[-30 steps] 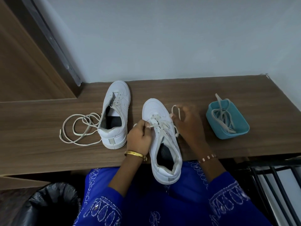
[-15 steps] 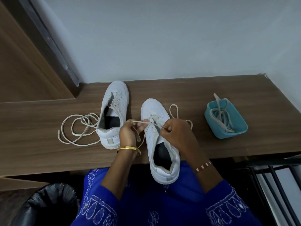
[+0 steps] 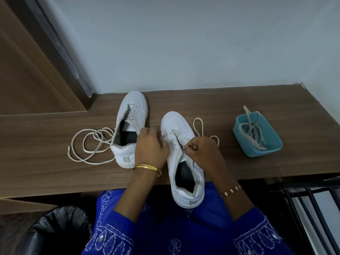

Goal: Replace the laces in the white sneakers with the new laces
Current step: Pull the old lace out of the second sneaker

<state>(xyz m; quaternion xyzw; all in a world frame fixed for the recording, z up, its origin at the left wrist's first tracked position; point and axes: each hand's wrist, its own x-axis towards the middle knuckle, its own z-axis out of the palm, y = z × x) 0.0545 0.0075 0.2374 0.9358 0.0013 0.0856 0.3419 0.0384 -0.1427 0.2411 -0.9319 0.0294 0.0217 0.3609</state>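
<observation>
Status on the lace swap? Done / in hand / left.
Done: far sneaker is unlaced, its lace loose on the desk. In hand: near sneaker, lace remaining only at the toe eyelets; right hand pinches that lace, left hand is at its other side, grip unclear. Left: finish pulling it out, then thread laces from the blue tub into both.

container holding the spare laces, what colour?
Light blue, teal-leaning. The container sits right of the shoes on the table; head view, the only one.
</observation>
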